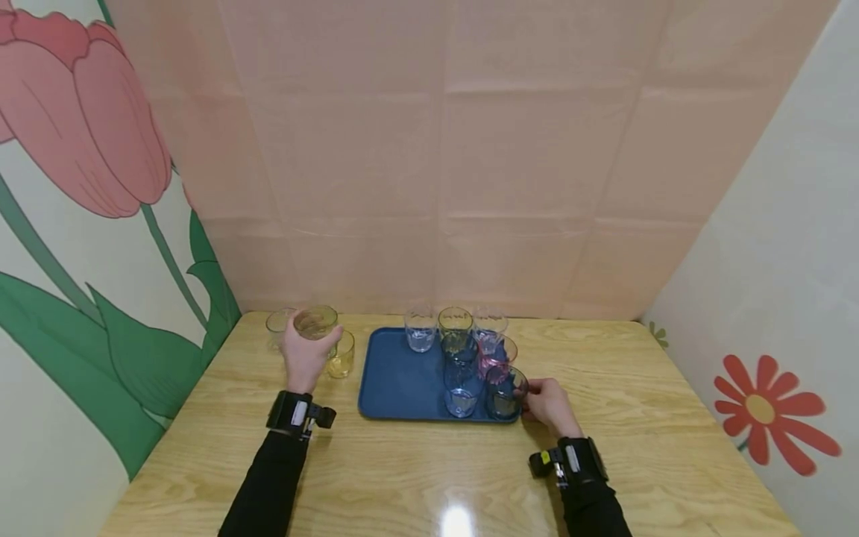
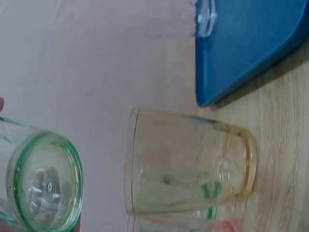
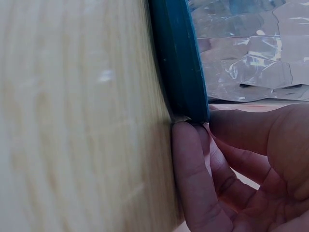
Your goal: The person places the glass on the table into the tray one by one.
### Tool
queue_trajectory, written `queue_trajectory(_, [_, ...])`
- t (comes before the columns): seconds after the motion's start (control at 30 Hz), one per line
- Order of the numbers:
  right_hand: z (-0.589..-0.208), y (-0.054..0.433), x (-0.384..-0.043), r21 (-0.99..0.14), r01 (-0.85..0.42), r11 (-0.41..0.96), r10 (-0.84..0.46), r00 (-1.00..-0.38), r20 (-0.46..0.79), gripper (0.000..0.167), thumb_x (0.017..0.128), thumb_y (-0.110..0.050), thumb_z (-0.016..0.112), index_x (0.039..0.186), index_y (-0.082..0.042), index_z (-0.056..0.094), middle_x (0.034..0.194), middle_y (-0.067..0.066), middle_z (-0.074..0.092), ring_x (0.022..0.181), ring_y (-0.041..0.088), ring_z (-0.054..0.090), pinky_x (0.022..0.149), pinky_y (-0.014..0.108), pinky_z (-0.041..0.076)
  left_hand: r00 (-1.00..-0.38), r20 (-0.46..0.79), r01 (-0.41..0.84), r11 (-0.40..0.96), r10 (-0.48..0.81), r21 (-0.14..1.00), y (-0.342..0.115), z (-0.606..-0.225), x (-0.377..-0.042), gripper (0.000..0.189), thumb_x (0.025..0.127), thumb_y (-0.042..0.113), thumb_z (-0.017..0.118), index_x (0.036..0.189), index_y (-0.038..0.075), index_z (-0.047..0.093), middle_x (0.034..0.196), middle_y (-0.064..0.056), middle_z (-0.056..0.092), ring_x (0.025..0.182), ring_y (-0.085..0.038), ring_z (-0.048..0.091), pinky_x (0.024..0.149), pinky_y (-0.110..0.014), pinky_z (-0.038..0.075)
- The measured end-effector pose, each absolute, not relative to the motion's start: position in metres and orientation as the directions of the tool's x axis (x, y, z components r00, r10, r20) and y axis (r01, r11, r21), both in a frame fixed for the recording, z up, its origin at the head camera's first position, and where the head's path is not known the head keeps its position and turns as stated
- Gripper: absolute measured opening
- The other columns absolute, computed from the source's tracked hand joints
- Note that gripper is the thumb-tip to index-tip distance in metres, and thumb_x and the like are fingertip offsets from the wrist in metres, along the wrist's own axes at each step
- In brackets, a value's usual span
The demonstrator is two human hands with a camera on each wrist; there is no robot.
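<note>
My left hand (image 1: pixel 305 359) grips a pale green drinking glass (image 2: pixel 46 179) above the left side of the table, its thick base facing the left wrist camera. Close by on the wood stands an amber glass (image 1: pixel 341 358). Another clear-looking glass (image 1: pixel 278 322) is partly behind the hand. At the front right corner of the blue tray (image 1: pixel 403 384), my right hand (image 1: pixel 550 405) pinches the rim between thumb and fingers. A dark grey glass (image 1: pixel 505 395) stands in the tray right beside those fingertips.
Along the tray's right half stand a blue glass (image 1: pixel 461 388), a pink glass (image 1: pixel 498 358), a green glass (image 1: pixel 455 328) and a clear glass (image 1: pixel 490 321). A clear ridged glass (image 1: pixel 420 332) stands at its back. A pinkish sheet (image 1: pixel 436 164) hangs behind the table.
</note>
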State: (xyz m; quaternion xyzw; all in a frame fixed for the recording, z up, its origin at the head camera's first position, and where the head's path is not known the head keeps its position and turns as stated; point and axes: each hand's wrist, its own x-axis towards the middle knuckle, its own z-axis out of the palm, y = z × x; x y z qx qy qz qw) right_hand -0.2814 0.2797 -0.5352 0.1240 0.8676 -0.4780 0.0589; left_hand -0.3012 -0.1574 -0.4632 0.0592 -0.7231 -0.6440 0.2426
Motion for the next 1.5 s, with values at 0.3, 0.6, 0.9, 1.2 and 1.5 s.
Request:
queue_trajectory(0.3, [-0.537, 0.279, -0.281, -0.818, 0.253, 0.516, 0.160, -0.967, -0.198, 0.030, 0.100, 0.005, 0.054, 0.124, 0.010, 0.071, 0.108, 0.020, 0.073, 0.086, 0.020, 0.067, 0.065, 0.031, 0.061, -0.908, 0.326, 0.268, 0.232, -0.264, 0.935, -0.138, -0.464, -0.303, 0.071, 0.087, 0.014, 0.088, 0.146, 0.000, 0.051, 0.129, -0.024, 0.070, 0.116, -0.040, 0.068, 0.095, -0.044, 0.059])
queue_trajectory(0.6, [-0.534, 0.279, -0.280, -0.821, 0.250, 0.514, 0.153, -0.968, -0.199, 0.031, 0.100, 0.006, 0.053, 0.126, 0.011, 0.070, 0.109, 0.021, 0.073, 0.086, 0.021, 0.068, 0.065, 0.032, 0.062, -0.936, 0.292, 0.215, 0.336, -0.197, 0.917, -0.114, -0.473, -0.303, 0.080, 0.082, 0.027, 0.092, 0.146, 0.000, 0.053, 0.126, -0.023, 0.070, 0.113, -0.040, 0.068, 0.096, -0.052, 0.056])
queue_trajectory(0.9, [-0.533, 0.280, -0.282, -0.807, 0.286, 0.517, 0.157, -0.958, -0.239, 0.031, 0.102, 0.004, 0.052, 0.127, 0.010, 0.069, 0.112, 0.021, 0.072, 0.090, 0.022, 0.067, 0.066, 0.032, 0.060, -0.961, 0.256, 0.212, 0.321, -0.102, 0.923, -0.090, -0.480, -0.306, 0.074, 0.086, 0.025, 0.089, 0.145, 0.000, 0.053, 0.127, -0.024, 0.071, 0.112, -0.039, 0.069, 0.095, -0.051, 0.058])
queue_trajectory(1.2, [-0.532, 0.279, -0.283, -0.804, 0.274, 0.527, 0.155, -0.962, -0.226, 0.029, 0.102, 0.002, 0.053, 0.125, 0.009, 0.071, 0.111, 0.021, 0.073, 0.090, 0.022, 0.068, 0.066, 0.031, 0.061, -0.987, 0.157, 0.148, 0.252, -0.016, 0.956, -0.072, -0.495, -0.313, 0.075, 0.089, 0.015, 0.087, 0.151, 0.001, 0.047, 0.134, -0.024, 0.064, 0.123, -0.042, 0.063, 0.097, -0.051, 0.056])
queue_trajectory(1.5, [-0.533, 0.278, -0.280, -0.821, 0.242, 0.517, 0.147, -0.970, -0.193, 0.029, 0.101, 0.004, 0.054, 0.124, 0.010, 0.070, 0.109, 0.021, 0.073, 0.082, 0.019, 0.067, 0.064, 0.032, 0.062, -0.998, 0.045, 0.053, 0.284, 0.033, 0.958, -0.054, -0.504, -0.320, 0.077, 0.090, 0.016, 0.085, 0.153, 0.000, 0.044, 0.142, -0.025, 0.058, 0.130, -0.045, 0.058, 0.098, -0.050, 0.055])
